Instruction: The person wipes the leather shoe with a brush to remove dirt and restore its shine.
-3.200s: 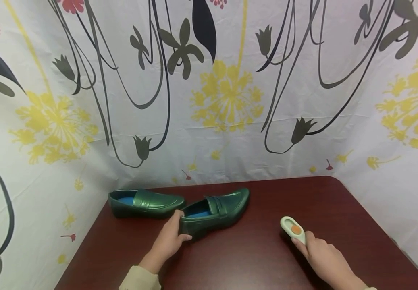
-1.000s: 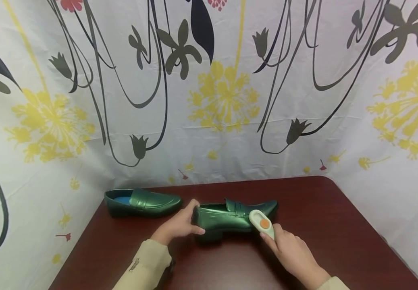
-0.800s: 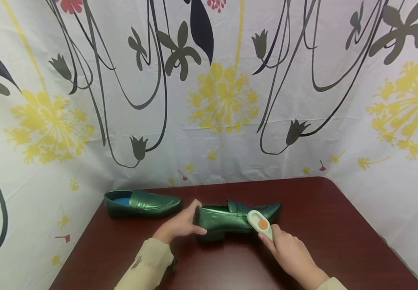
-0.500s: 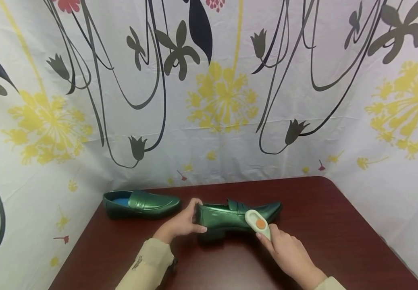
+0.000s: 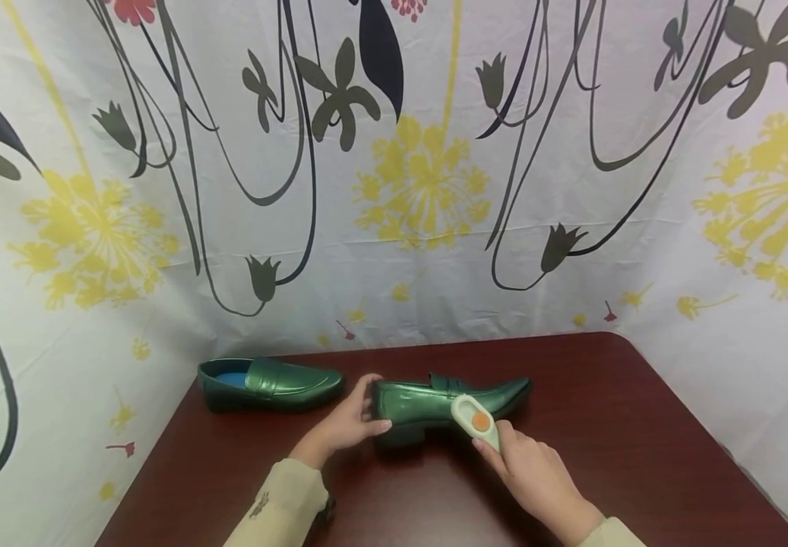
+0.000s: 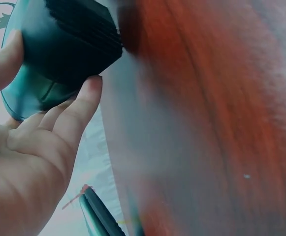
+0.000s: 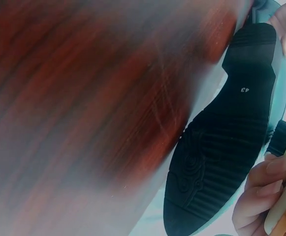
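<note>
A metallic green loafer (image 5: 414,403) is held by its heel in my left hand (image 5: 342,425), thumb on the near side and fingers behind. It is tipped so its side faces me. The right wrist view shows its dark ribbed sole (image 7: 221,128), marked 43, raised off the table. My right hand (image 5: 533,471) grips a pale green brush (image 5: 467,414) with an orange spot on its handle. The brush head overlaps the loafer's near side around mid-length, and its dark bristles (image 7: 280,137) show beside the shoe in the right wrist view.
A second green loafer (image 5: 291,385) with a blue insole stands upright at the back left of the dark red-brown table (image 5: 571,365). Behind and beside the table hangs white cloth (image 5: 394,289) printed with flowers.
My left hand has moved the loafer right and tipped it onto view of its side. My right hand has brought the brush left onto it, then slid it slightly toward the heel.
</note>
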### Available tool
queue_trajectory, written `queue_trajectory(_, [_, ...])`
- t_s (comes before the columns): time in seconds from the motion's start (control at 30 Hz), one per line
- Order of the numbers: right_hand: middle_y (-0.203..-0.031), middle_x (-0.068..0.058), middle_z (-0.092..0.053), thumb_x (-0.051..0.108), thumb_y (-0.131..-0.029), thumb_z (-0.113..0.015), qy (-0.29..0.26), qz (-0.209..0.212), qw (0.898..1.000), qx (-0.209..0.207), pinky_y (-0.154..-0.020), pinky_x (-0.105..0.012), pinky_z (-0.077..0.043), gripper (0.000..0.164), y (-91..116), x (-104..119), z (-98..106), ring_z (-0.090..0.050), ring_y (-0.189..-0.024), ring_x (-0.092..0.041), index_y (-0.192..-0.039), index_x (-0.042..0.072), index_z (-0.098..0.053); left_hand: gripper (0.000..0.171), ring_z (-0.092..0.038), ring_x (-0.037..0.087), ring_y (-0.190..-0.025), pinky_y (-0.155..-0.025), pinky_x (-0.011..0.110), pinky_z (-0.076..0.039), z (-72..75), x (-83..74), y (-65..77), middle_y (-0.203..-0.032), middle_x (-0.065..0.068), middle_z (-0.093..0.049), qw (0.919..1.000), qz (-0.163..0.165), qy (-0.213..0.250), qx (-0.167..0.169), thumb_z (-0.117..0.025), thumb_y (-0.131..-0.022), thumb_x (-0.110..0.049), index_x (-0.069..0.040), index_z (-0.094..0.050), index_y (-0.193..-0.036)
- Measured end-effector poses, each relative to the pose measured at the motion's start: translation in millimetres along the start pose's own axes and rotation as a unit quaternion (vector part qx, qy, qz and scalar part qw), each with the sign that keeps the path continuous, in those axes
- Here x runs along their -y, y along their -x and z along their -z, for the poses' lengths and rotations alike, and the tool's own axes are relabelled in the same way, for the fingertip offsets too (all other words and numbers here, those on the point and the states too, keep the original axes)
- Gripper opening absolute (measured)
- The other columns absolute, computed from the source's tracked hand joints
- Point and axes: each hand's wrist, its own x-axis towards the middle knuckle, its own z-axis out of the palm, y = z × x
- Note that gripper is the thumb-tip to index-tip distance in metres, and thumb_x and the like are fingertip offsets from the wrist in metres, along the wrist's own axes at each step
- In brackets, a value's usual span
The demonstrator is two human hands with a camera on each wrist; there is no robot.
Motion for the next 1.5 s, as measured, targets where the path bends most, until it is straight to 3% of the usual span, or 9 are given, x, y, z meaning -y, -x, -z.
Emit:
queue_trajectory(0.2, [-0.067, 0.005, -0.052, 0.045, -0.098, -0.064, 0.004, 0.009, 1.0, 0.013, -0.047, -0.03, -0.033, 0.035, -3.9, 7.4, -2.0, -0.041, -0.051, -0.012, -0.1, 0.011, -0.056, 0.089, -0.035, 0.046, -0.146, -0.113, 0.057, -0.039, 1.1, 1.3, 1.5, -0.165, 0.023, -0.021, 0.9981, 0.027, -0.052, -0.018, -0.075, -0.093, -0.025, -0.019, -0.017, -0.16])
queue_trajectory(0.33, [-0.069, 0.005, -0.054, 0.045, -0.098, -0.064, 0.003, 0.009, 1.0, 0.015, -0.047, -0.03, -0.035, 0.035, -4.1, 9.9, -4.2, -0.043, -0.052, -0.011, -0.101, 0.012, -0.057, 0.098, -0.048, 0.04, -0.139, -0.111, 0.055, -0.043, 0.4, -2.5, 3.5, -0.162, 0.023, -0.031, 0.9943, 0.029, -0.103, -0.005, -0.075, -0.091, -0.038, -0.019, -0.01, -0.162])
queue_trajectory(0.5, [-0.068, 0.005, -0.055, 0.048, -0.098, -0.062, -0.004, 0.006, 1.0, 0.021, -0.048, -0.031, -0.036, 0.035, -6.0, 14.3, -7.7, -0.044, -0.053, -0.011, -0.101, 0.014, -0.057, 0.118, -0.061, 0.029, -0.121, -0.104, 0.051, -0.049, -2.9, -6.2, 5.4, -0.153, 0.021, -0.046, 0.9877, 0.035, -0.152, 0.0, -0.084, -0.08, -0.048, -0.021, -0.004, -0.163])
queue_trajectory(0.7, [-0.071, 0.007, -0.056, 0.05, -0.098, -0.061, -0.002, 0.018, 0.999, 0.027, -0.048, -0.03, -0.036, 0.035, -9.9, 21.4, -13.0, -0.044, -0.053, -0.01, -0.101, 0.016, -0.057, 0.12, -0.06, 0.035, -0.127, -0.104, 0.051, -0.05, -5.7, -4.0, 4.9, -0.154, 0.023, -0.043, 0.9929, 0.032, -0.114, -0.007, -0.089, -0.077, -0.037, -0.022, -0.007, -0.163])
queue_trajectory(1.07, [-0.071, 0.01, -0.052, 0.048, -0.097, -0.065, 0.009, 0.043, 0.999, 0.02, -0.048, -0.027, -0.035, 0.034, -12.3, 31.7, -17.2, -0.043, -0.056, -0.007, -0.099, 0.015, -0.055, 0.111, -0.056, 0.035, -0.133, -0.107, 0.05, -0.048, -6.6, 0.1, 2.8, -0.151, 0.019, -0.047, 0.9984, 0.018, -0.054, -0.002, -0.088, -0.079, -0.021, -0.024, -0.012, -0.16])
queue_trajectory(1.27, [-0.07, 0.011, -0.051, 0.048, -0.097, -0.064, 0.008, 0.045, 0.999, 0.024, -0.048, -0.027, -0.036, 0.034, -12.6, 34.4, -17.0, -0.042, -0.056, -0.006, -0.098, 0.015, -0.055, 0.116, -0.053, 0.043, -0.135, -0.106, 0.053, -0.048, -9.7, -0.5, 5.1, -0.156, 0.026, -0.039, 0.9974, 0.056, -0.028, -0.036, -0.09, -0.077, -0.021, -0.011, -0.012, -0.162])
queue_trajectory(1.4, [-0.071, 0.011, -0.051, 0.048, -0.097, -0.065, 0.008, 0.05, 0.999, 0.015, -0.048, -0.026, -0.035, 0.034, -12.9, 35.0, -17.8, -0.043, -0.056, -0.006, -0.098, 0.015, -0.055, 0.102, -0.057, 0.037, -0.132, -0.105, 0.05, -0.05, -11.6, -0.6, 4.8, -0.148, 0.022, -0.053, 0.997, 0.068, -0.012, -0.036, -0.09, -0.077, -0.019, 0.001, -0.028, -0.156])
queue_trajectory(1.5, [-0.071, 0.011, -0.052, 0.047, -0.097, -0.065, 0.009, 0.059, 0.998, 0.002, -0.047, -0.026, -0.036, 0.033, -13.7, 35.7, -18.8, -0.044, -0.055, -0.006, -0.097, 0.015, -0.055, 0.09, -0.06, 0.032, -0.129, -0.104, 0.049, -0.051, -12.3, -1.3, 4.6, -0.141, 0.018, -0.061, 0.9972, 0.068, -0.008, -0.031, -0.089, -0.078, -0.018, 0.003, -0.039, -0.15])
